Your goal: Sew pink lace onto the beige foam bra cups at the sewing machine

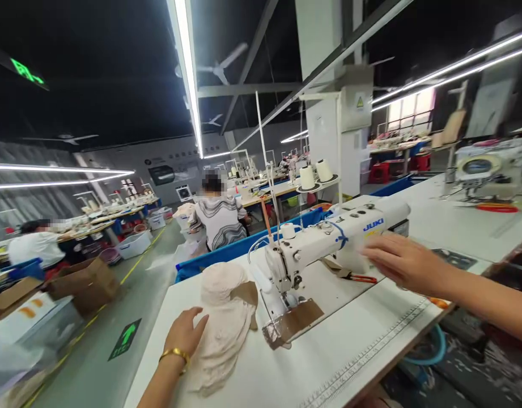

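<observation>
Two slack grips: left hand [185,333] on crumpled cream fabric [224,323], right hand [399,262] beside glossy white sewing machine [329,238].

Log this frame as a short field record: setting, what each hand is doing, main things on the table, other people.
setting: sewing workshop, long white table
left hand: rests on a pile of pale pink fabric, gold bracelet on the wrist
right hand: open, fingers spread, beside the sewing machine; contact unclear
under needle: brown piece
behind machine: two thread cones
other people: seated person in striped top, another in white
</observation>
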The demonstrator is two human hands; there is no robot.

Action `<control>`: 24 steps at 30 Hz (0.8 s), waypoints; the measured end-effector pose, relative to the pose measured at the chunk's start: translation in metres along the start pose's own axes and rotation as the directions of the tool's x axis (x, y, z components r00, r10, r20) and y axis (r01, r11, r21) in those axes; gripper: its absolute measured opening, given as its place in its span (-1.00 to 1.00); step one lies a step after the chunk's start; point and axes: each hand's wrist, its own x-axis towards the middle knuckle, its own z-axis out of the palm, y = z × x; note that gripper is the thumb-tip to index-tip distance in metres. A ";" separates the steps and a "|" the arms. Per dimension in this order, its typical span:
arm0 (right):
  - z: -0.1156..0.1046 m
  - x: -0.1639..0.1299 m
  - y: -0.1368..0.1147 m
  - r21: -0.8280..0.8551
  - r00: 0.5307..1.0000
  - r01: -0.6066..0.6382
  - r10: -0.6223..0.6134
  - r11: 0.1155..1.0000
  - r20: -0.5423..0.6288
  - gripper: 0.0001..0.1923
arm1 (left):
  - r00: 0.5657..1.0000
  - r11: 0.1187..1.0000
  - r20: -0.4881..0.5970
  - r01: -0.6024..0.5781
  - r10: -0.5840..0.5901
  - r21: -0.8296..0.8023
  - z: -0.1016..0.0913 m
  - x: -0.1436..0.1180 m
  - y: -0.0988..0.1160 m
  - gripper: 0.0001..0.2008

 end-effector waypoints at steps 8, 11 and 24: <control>0.101 0.149 -0.006 -0.067 0.944 -0.219 0.228 0.974 0.238 -0.63 | 0.987 0.983 -0.012 0.157 -0.159 -0.097 0.021 -0.014 -0.012 -0.68; 0.114 0.146 -0.004 0.000 0.949 -0.197 0.190 0.980 0.251 -0.59 | 0.975 0.964 0.004 0.220 -0.222 -0.150 0.029 -0.016 -0.018 -0.73; 0.127 0.138 0.025 0.117 0.925 -0.204 0.152 0.972 0.348 -0.48 | 0.925 0.915 0.022 0.378 -0.379 -0.142 0.044 -0.021 -0.004 -0.71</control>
